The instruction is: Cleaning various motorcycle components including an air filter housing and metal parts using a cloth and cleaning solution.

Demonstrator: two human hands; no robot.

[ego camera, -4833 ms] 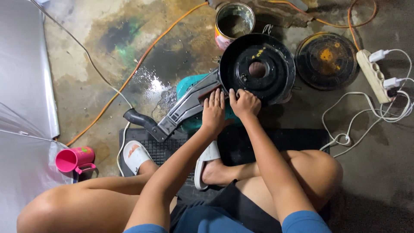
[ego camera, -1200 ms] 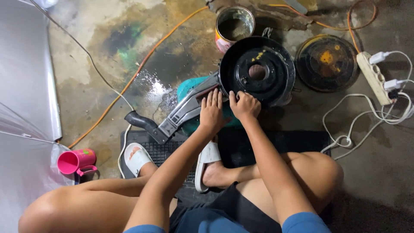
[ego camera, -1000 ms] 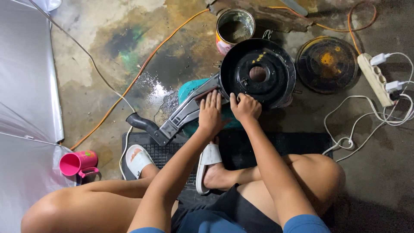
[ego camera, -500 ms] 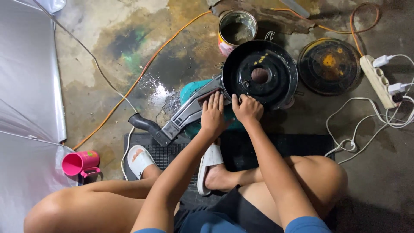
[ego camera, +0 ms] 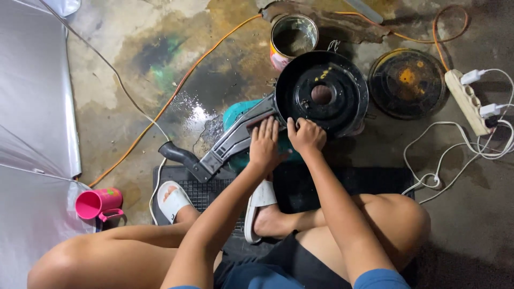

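The left hand (ego camera: 263, 143) is laid flat, fingers apart, on the grey duct (ego camera: 233, 136) — the right hand (ego camera: 307, 135) is curled shut on the black round housing (ego camera: 321, 92), set on the floor (ego camera: 134, 96).

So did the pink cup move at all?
No. The pink cup keeps its place beside the black floor mat; only the camera shifted slightly.

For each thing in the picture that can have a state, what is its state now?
left hand: flat, fingers extended, on the grey arm
right hand: curled on the black round housing rim
metal can: open, upright
pink cup: on its side
power strip: two white plugs in
floor: wet patch
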